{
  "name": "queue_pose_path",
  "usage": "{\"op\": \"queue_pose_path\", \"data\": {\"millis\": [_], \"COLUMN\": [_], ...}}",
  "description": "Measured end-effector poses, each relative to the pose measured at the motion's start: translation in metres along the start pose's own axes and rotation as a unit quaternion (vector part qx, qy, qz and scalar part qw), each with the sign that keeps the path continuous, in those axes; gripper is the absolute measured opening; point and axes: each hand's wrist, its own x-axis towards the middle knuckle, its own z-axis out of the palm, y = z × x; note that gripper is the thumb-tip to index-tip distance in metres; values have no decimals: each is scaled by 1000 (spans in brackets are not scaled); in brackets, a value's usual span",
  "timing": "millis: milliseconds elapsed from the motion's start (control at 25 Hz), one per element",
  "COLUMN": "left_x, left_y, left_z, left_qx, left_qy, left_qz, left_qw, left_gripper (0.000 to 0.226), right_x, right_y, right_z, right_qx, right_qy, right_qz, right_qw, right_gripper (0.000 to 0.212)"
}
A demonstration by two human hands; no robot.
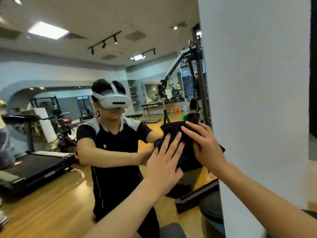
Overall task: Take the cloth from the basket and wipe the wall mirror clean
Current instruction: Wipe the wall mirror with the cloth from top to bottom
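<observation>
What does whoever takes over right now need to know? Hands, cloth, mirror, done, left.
Left hand: fingers straight, pressing the dark cloth flat against the wall mirror.
Right hand: also flat on the cloth, beside the left.
Cloth sits near the mirror's right edge, next to the white wall.
Done: cloth is out of the basket; basket not in view.
Left: wipe the rest of the mirror; how much is already wiped cannot be told.

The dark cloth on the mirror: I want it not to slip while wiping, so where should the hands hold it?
Probably on its bunched middle, from the front, pushing toward the wall mirror. The dark cloth lies crumpled flat against the glass, so there is no free edge to pinch. The left hand and right hand already press it with straight fingers, side by side.
</observation>
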Motion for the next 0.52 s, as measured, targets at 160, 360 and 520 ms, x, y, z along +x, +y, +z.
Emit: {"op": "queue_pose_path", "data": {"millis": [160,360,520], "left_x": [37,68,68], "left_y": [-77,-154,-209], "left_z": [-90,-191,-257], "left_qx": [13,43,32], "left_qy": [28,53,96], "left_qz": [6,1,-26], "left_qw": [999,998,995], "left_gripper": [78,77,83], "right_x": [107,211,286], "right_y": [-42,-94,-153], "right_z": [-11,-12,-4], "right_qx": [28,59,80], "right_qy": [45,124,175], "right_qz": [-33,-72,-83], "right_qw": [998,988,978], "right_gripper": [64,55,48]}}
